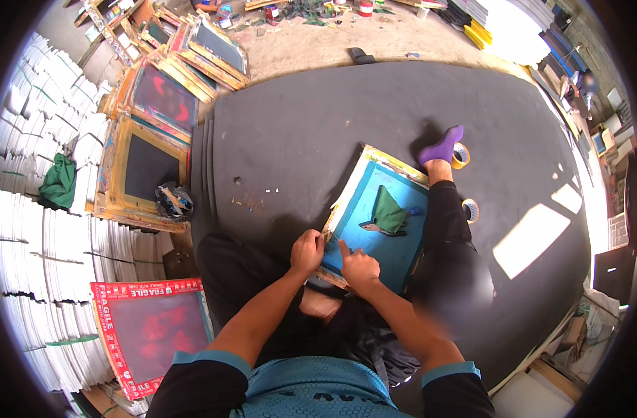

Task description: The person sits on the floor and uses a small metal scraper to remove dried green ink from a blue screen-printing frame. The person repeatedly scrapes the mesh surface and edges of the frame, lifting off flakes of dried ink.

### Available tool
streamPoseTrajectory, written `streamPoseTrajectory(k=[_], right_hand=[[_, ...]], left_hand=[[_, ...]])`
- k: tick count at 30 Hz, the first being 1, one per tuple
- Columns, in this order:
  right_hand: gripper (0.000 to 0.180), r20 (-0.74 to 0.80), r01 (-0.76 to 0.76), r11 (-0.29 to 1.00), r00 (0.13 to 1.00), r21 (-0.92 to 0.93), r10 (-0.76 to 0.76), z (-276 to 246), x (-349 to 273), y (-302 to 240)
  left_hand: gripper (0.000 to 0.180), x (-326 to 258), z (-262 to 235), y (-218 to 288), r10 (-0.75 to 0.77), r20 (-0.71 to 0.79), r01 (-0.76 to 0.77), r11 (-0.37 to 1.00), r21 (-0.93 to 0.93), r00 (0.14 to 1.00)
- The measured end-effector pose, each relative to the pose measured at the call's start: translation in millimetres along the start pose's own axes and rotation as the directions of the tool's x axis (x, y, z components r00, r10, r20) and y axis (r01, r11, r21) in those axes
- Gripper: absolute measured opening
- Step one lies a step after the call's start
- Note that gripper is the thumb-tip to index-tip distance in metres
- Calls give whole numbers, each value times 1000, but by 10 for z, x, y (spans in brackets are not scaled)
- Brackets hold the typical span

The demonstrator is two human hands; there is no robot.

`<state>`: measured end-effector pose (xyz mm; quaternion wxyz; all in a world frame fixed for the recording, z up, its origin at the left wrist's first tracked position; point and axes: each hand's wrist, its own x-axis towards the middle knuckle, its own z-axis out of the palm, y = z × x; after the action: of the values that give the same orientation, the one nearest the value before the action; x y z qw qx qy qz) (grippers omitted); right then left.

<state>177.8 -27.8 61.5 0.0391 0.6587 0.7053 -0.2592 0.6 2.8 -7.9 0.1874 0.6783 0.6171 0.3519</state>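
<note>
Near the person's lap, on a big dark mat [374, 104], lies a wooden printing frame [346, 202] with a blue screen. On the blue screen rest a folded green cloth [388, 209] and a small dark tool just near of it. The left hand [307, 252] is clenched at the frame's near left edge, pinching something small there; what it is I cannot tell. The right hand [358, 268] rests on the frame's near corner, index finger stretched onto the blue, grasping nothing I can see. A foot in a purple sock [442, 146] sits at the frame's far right corner, with a yellow tape roll [462, 155] touching it and another tape roll [471, 210] further near. Left of the mat, a dark bag [174, 200] holds sticks and scraps. More frames [148, 164] lean beyond it. At near left lies a red-screened frame [148, 331] edged in red printed tape, beside stacks of white sheets [26, 237] with a green cloth bundle [58, 181] on them.
</note>
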Motion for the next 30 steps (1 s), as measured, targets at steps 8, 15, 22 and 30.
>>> streamPoseTrajectory(k=[8, 15, 22, 30], right_hand=[[37, -39, 55, 987, 998, 152, -49, 42, 72, 246], [36, -144, 126, 814, 988, 567, -52, 386, 214, 556], [35, -107, 24, 868, 994, 497, 34, 195, 92, 331], [37, -140, 175, 899, 982, 402, -129, 310, 200, 499]], left_hand=[[16, -18, -51, 10, 1, -7, -1, 1000, 22, 1000], [17, 14, -65, 133, -3, -1, 3, 1000, 4, 1000], [17, 5, -33, 41, 22, -7, -22, 1000, 21, 1000], [19, -29, -62, 36, -1, 2, 1, 1000, 7, 1000]])
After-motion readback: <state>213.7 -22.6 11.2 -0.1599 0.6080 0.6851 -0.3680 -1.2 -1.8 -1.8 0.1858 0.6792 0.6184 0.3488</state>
